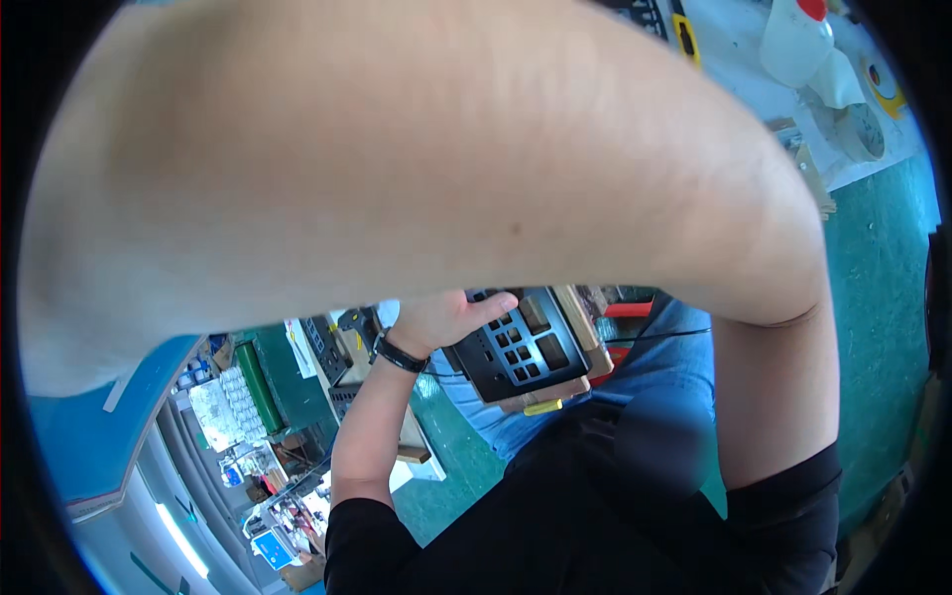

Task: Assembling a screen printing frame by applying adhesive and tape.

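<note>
Black panel with rectangular cutouts (518,355) over your blue jeans (684,372) | left hand (436,322): thumb on its face, fingers hidden, can't tell grip | right hand: out of view, grip unknown

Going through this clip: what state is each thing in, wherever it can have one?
Left hand: thumb over the panel, other fingers hidden.
Right hand: out of view.
Right forearm: across the picture, partly covering the panel.
Black panel: cutout face toward the camera.
Black wristband: fastened around the left wrist.
Red-capped bottle: capped.
Strip light: lit.
</note>
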The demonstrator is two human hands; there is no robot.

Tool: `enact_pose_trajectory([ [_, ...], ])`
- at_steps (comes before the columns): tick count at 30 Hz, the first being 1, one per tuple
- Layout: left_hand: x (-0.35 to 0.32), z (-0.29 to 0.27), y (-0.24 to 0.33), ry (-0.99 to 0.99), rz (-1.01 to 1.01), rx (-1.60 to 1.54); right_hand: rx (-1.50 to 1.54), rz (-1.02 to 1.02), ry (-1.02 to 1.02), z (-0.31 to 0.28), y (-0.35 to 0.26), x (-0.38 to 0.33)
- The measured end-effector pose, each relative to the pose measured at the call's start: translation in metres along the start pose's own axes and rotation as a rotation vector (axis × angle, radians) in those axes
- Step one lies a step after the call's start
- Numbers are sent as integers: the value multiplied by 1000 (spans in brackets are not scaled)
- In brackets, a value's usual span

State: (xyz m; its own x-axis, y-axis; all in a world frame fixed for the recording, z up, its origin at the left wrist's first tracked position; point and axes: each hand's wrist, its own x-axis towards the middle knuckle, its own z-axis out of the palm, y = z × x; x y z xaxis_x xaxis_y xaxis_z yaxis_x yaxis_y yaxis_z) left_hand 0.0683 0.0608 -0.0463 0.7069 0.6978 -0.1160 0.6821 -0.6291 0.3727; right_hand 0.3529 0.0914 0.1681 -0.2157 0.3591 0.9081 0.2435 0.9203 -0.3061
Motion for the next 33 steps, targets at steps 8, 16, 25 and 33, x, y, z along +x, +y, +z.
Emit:
enact_pose_trajectory([
  [8, 10, 0, -1, 117, 152, 205, -59, -13, 6, 11, -2, 21],
  [16, 11, 1, 0, 175, 156, 378, -111, -17, 198, 58, 2, 47],
  [25, 6, 6, -8, 144, 111, 376, -140, -101, 780, 98, -17, 18],
  [33, 5, 7, -10, 173, 127, 403, -86, -39, 769, 97, -25, 10],
])
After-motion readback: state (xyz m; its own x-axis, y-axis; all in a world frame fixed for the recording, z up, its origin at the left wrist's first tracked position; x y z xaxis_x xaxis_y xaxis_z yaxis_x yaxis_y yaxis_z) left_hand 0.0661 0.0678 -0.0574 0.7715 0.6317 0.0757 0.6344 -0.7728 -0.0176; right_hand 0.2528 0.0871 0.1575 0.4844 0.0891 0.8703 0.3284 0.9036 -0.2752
